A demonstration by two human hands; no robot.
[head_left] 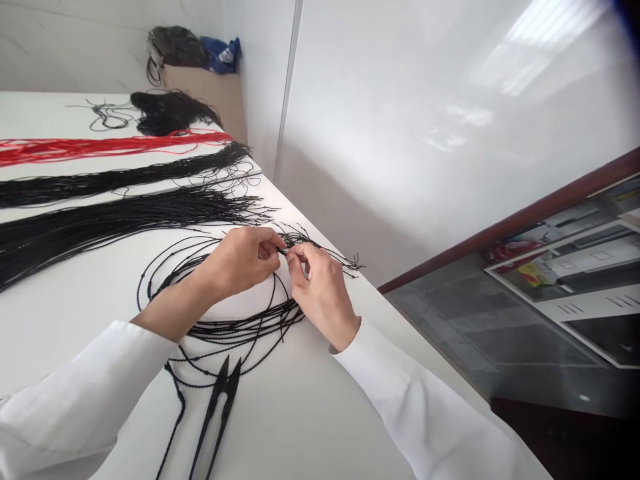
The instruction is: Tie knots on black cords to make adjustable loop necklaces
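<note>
Both hands work fingertip to fingertip: the left hand (245, 257) and right hand (320, 287) each pinch a short stretch of black braided cord (283, 251), its long axis running roughly from ten to four o'clock between them. The loose coil (235, 328) of similar cord lies on the surface (325, 420) toward seven to eight o'clock from that pinch; the left hand is nearer, its forearm crossing above the loops. Black thread snips (229, 397) sit at seven o'clock. At eleven, a blue bag (213, 53) bears a white mark, too small to read.
</note>
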